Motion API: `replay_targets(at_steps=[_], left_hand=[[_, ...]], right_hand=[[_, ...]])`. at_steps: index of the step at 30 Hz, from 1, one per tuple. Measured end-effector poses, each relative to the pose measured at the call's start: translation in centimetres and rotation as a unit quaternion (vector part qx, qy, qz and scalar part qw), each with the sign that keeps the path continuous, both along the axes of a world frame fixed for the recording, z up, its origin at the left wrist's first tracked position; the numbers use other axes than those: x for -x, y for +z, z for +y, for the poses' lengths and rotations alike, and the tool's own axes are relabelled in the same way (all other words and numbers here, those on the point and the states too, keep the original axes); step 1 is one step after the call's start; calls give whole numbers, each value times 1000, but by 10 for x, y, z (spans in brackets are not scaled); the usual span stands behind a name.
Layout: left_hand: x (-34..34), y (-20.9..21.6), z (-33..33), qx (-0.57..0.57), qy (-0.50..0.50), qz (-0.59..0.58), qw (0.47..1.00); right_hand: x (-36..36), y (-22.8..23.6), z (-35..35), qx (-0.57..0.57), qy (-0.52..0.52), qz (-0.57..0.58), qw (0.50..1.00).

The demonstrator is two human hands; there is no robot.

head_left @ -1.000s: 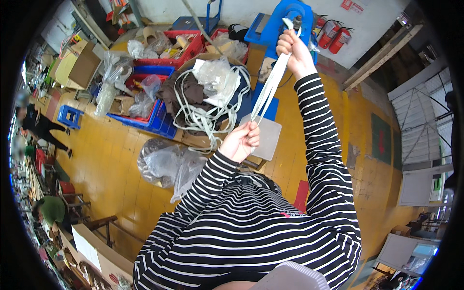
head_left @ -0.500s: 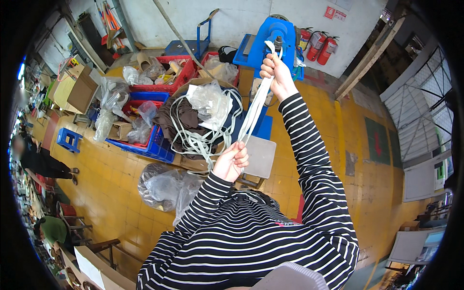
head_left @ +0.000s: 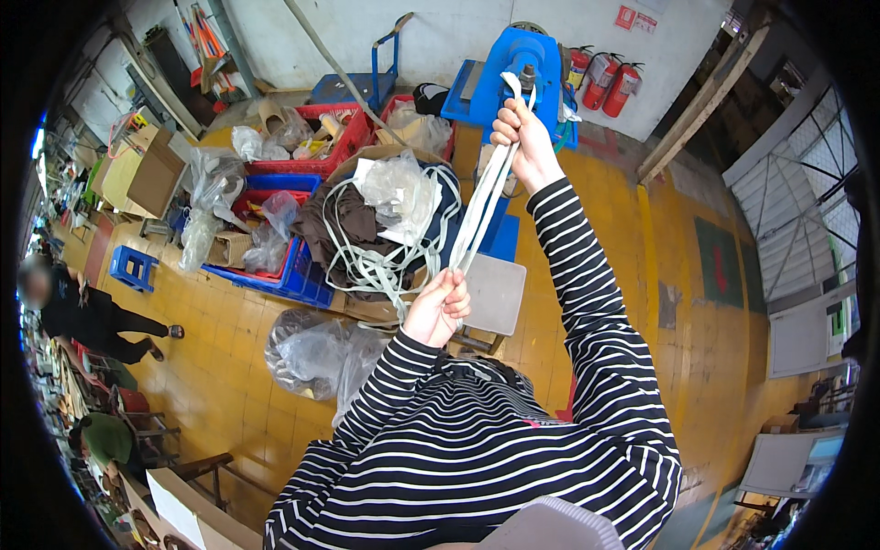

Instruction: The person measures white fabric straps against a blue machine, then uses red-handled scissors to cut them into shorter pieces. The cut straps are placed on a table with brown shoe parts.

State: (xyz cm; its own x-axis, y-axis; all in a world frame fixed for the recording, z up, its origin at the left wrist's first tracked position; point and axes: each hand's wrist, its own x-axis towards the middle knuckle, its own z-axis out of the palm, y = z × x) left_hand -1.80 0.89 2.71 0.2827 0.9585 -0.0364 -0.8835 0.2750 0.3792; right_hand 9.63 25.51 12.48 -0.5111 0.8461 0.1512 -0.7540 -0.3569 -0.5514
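Several strands of a flat white strap (head_left: pixel 483 218) run taut between my two fists. My right hand (head_left: pixel 520 136), held high in front of the blue machine (head_left: pixel 519 57), is closed around their upper part, with the short ends sticking out above it. Closer to my body, my left hand (head_left: pixel 441 305) grips the lower part of the strands. A tangle of similar pale strap (head_left: pixel 376 266) lies over dark cloth (head_left: pixel 332 220) to the left of my hands, and appears to run toward my left hand.
A grey stool seat (head_left: pixel 493 295) stands just beyond my left hand. Blue and red crates (head_left: pixel 307 286) with plastic-wrapped things are at the left, and clear plastic bags (head_left: pixel 316 353) lie on the floor. Red fire extinguishers (head_left: pixel 600 81) stand by the wall. A person (head_left: pixel 87 310) walks at far left.
Both my hands keep their hold on the white strap, nearly unmoved. At far left, the person in dark clothes has stepped further into view.
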Motion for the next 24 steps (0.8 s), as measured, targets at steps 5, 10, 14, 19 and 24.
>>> replay_targets(at_steps=[5, 10, 14, 19, 24], left_hand=[[0, -4, 1, -33, -5, 24, 999], [1, -14, 2, -19, -10, 33, 999], [-8, -25, 4, 1, -31, 36, 999], [-21, -29, 7, 1, -16, 99, 995], [-28, -29, 7, -2, 19, 210, 978]], right_hand=[[-16, 7, -15, -106, -22, -233, 967], [-42, -15, -66, -88, -47, -263, 960], [-52, -35, -97, -58, -96, -261, 959], [-40, -44, -133, -67, -95, -402, 908], [-32, -46, -145, -99, -89, -436, 890]])
